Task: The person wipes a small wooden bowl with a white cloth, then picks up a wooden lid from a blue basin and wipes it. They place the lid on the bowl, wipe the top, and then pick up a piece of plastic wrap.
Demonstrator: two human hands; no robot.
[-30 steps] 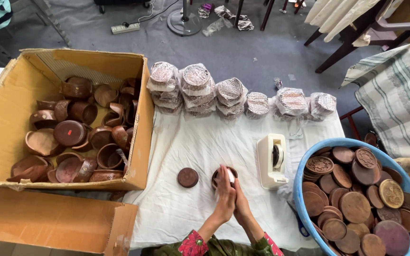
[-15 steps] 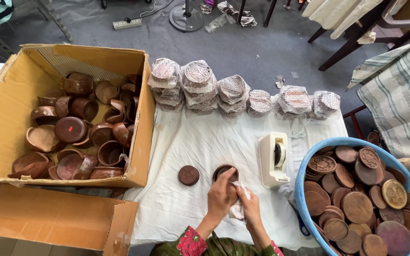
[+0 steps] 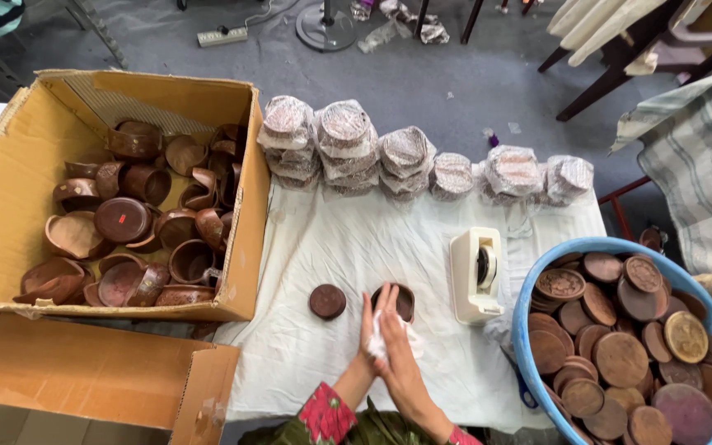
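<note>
Head view, hands: left hand (image 3: 370, 334) and right hand (image 3: 400, 356) are pressed together, palm to palm, low at the table's near edge, with a crumpled bit of white wrap (image 3: 377, 344) clamped between them. Fingers point away from the body.
Head view, nearest things: a small brown wooden bowl (image 3: 401, 301) lies open side up just beyond the fingertips, partly hidden by them; cannot tell if they touch it. A round dark wooden lid (image 3: 327, 301) lies flat just to the left of the bowl, apart from it.
Head view, table: white cloth (image 3: 348, 247) covers the top. A cream tape dispenser (image 3: 475, 274) stands to the right of the bowl, near the tub.
Head view, far edge: wrapped stacks (image 3: 346, 144) of round pieces in clear film sit in a row along the cloth's far side.
Head view, left: open cardboard box (image 3: 10, 181) holds a jumble of brown wooden bowls (image 3: 125, 218), some upright, some tipped.
Head view, right: blue plastic tub (image 3: 529, 330) is heaped with carved round wooden lids (image 3: 620, 354), lying flat and overlapping.
Head view, person: red patterned sleeve (image 3: 323, 412) shows at the left wrist.
Head view, floor: grey floor, a power strip (image 3: 222, 35) lies beyond the box.
</note>
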